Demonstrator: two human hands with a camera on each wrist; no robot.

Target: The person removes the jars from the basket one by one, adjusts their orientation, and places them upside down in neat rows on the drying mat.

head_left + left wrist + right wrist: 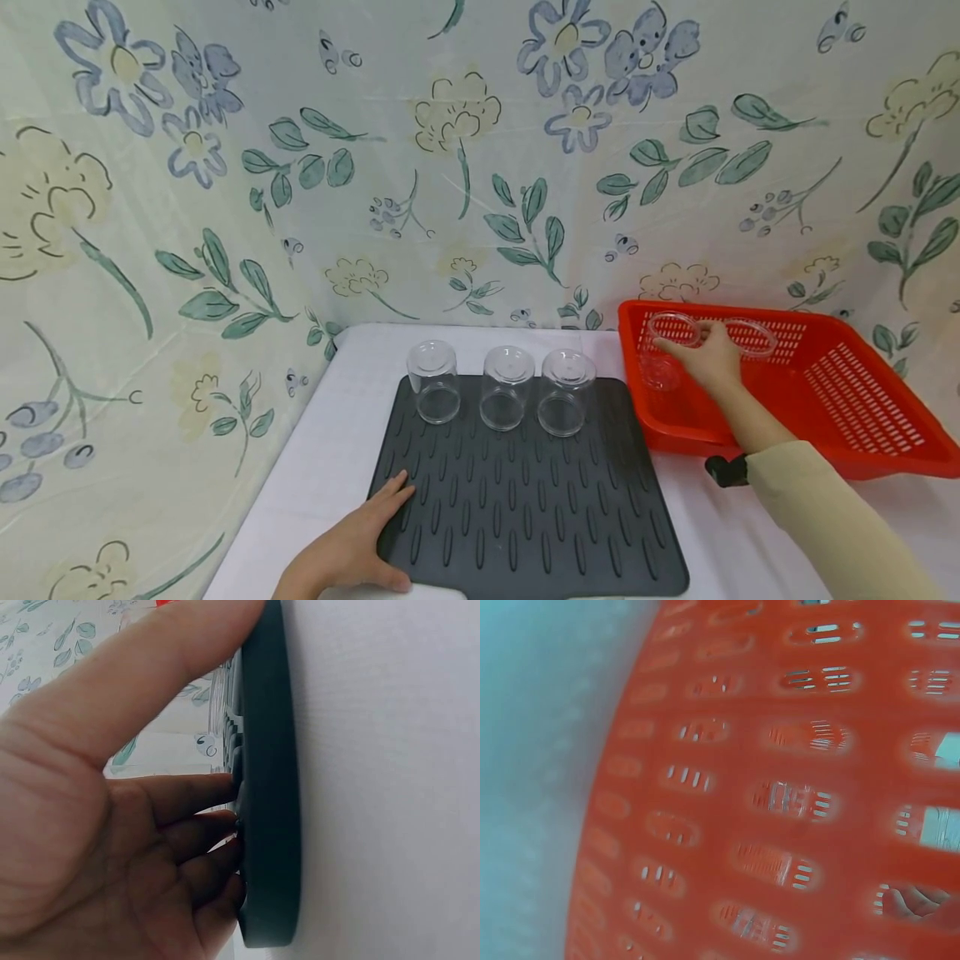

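My left hand (356,537) rests on the left edge of a dark grey ridged drying mat (525,517). In the left wrist view, its fingertips touch the ridged face and the thumb lies along the edge. Inside a red plastic basket (832,462), my right hand (708,358) grips a clear cup (660,375) near its rim, thumb on one side and fingers on the other. Another clear cup (753,337) is just right of that hand. The right wrist view shows mostly the slotted basket wall (727,757), with fingers (915,904) partly visible through a slot.
Three clear cups stand upside down in a row along the mat's far end: a left one (435,383), a middle one (506,390) and a right one (565,393). A white cloth (300,483) covers the table. Behind hangs a floral curtain (450,208).
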